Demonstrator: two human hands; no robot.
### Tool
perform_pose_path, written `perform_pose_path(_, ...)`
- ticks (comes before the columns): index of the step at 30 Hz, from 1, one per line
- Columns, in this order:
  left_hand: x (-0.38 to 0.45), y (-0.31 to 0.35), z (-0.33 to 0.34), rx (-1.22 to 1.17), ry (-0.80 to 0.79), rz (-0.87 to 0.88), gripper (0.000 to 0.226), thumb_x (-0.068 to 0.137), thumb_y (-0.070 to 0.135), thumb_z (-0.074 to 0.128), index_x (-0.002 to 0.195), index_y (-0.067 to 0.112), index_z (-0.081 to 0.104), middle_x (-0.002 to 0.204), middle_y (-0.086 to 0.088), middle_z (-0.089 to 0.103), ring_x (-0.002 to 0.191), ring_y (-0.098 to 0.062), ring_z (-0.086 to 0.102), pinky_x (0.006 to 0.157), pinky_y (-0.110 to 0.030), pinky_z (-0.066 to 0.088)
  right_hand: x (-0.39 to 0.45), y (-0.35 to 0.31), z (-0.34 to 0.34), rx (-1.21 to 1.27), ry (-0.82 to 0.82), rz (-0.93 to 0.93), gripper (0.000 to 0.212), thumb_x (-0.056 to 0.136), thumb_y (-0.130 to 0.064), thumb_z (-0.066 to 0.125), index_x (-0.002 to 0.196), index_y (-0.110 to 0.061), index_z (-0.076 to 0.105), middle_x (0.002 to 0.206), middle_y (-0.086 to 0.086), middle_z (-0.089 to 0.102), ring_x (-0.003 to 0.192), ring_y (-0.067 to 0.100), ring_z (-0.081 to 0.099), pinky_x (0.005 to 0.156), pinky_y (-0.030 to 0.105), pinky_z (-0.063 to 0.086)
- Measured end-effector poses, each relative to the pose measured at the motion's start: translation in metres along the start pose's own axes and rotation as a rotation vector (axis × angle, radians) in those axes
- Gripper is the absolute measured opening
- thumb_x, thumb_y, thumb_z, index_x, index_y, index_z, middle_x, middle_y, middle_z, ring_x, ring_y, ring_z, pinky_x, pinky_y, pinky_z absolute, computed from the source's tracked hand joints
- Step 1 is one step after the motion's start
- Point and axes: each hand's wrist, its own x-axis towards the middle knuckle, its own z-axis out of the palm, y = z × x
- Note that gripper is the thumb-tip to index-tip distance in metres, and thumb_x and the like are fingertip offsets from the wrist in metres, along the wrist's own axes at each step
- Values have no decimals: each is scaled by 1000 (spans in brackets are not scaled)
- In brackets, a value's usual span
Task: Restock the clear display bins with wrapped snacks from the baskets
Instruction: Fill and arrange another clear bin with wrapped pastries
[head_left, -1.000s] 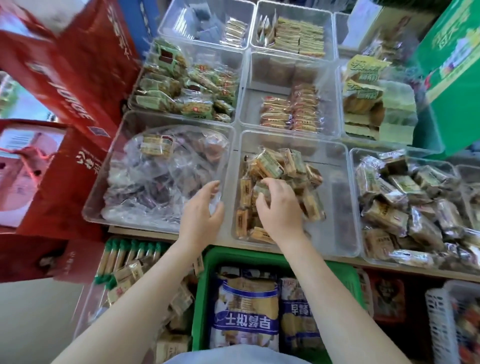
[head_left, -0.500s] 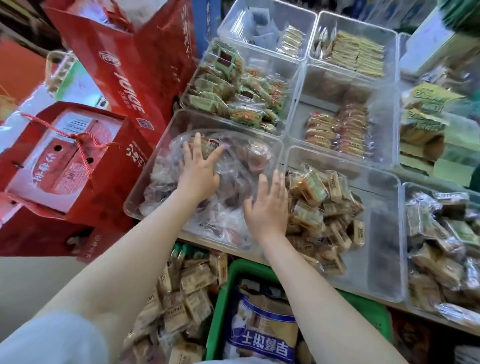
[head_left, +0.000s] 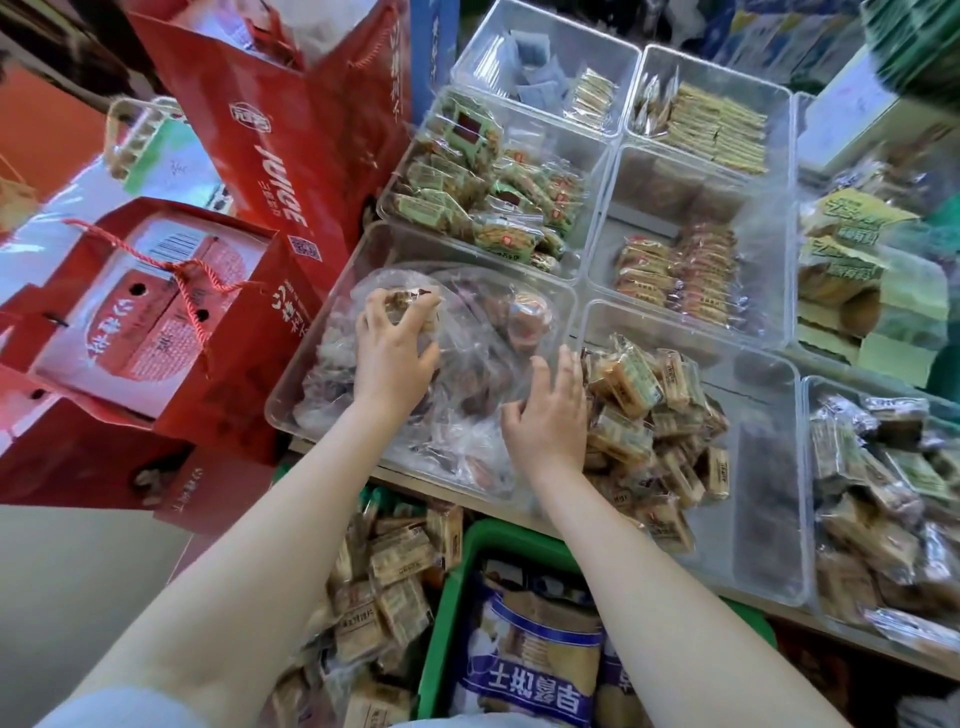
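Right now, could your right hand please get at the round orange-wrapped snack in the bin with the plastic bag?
Probably not directly. The right hand is close, open on the clear plastic bag, but the round snack seems to lie under that plastic, inside the bin.

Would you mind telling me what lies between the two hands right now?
In the head view, only crinkled clear plastic bag over wrapped snacks, between the left hand and right hand.
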Motion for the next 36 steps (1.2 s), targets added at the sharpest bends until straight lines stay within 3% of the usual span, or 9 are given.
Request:
perform_pose_path(6, -48, 18, -28, -290, 57, -16, 54, 83, 18, 72, 130, 36, 54, 135, -9, 34, 123, -30, 37, 102, -43, 37, -21, -3, -14, 140, 10, -58, 70, 92, -28, 61, 152, -15, 27, 162, 9, 23, 152, 25, 11, 125, 47, 11)
perform_pose_path(11, -108, 63, -37, -667, -359, 19, 60, 79, 17, 70, 125, 50, 52, 127, 8, 39, 119, -4, 46, 101, -22, 42, -77, -3, -55, 467, -106, -167, 83, 87, -37, 72, 154, -29, 23, 157, -7, 30, 141, 2, 25, 114, 24, 23)
perform_pose_path(14, -130, 95, -28, -811, -579, 66, 57, 83, 22, 65, 132, 47, 51, 132, 13, 46, 115, -3, 56, 94, -22, 49, -95, 23, -80, 606, -114, -70, 66, 85, -37, 73, 140, -39, 38, 138, -13, 53, 123, 1, 48, 100, 27, 43)
perform_pose_path(16, -138, 111, -13, -846, -616, 89, 58, 92, 18, 63, 142, 40, 45, 134, 9, 50, 108, -1, 60, 88, -19, 49, -102, 52, -93, 580, -32, 3, 56, 83, -38, 76, 130, -38, 46, 122, -17, 59, 109, 1, 55, 89, 25, 47)
perform_pose_path(21, -133, 126, 59, -102, -372, 126, 68, 97, 47, 49, 156, 36, 16, 164, -1, 14, 150, -18, 13, 120, -38, 20, -108, 140, -110, 355, 178, 348, 60, 85, -44, 75, 133, -22, 46, 123, -1, 56, 109, 19, 56, 87, 35, 49)
perform_pose_path(24, -135, 124, 88, 228, -327, 206, 68, 98, 53, 29, 158, 30, 9, 167, -3, -5, 152, -18, -12, 123, -40, 2, -101, 182, -117, 220, 108, 496, 57, 87, -51, 68, 126, -14, 47, 112, 6, 56, 103, 28, 58, 81, 39, 51)
perform_pose_path(27, -138, 127, 93, 256, -294, 207, 66, 96, 49, 30, 157, 30, 14, 167, -2, -3, 152, -16, -11, 121, -36, 0, -85, 205, -110, 163, -84, 562, 64, 93, -48, 63, 135, -10, 34, 108, 9, 59, 89, 28, 59, 67, 37, 49)
perform_pose_path(31, -139, 132, 90, 302, -283, 184, 64, 95, 43, 37, 156, 29, 21, 167, 0, 0, 152, -15, -8, 122, -36, 2, -73, 212, -88, 80, -265, 609, 70, 97, -36, 60, 148, -8, 20, 137, 16, 52, 107, 36, 61, 73, 39, 49)
perform_pose_path(36, -137, 133, 93, 346, -279, 179, 64, 93, 42, 39, 154, 29, 25, 166, 0, 2, 152, -14, -7, 122, -37, 3, -83, 219, -80, -22, -12, 364, 43, 98, -24, 49, 139, -18, 41, 137, 10, 46, 112, 29, 55, 72, 37, 45)
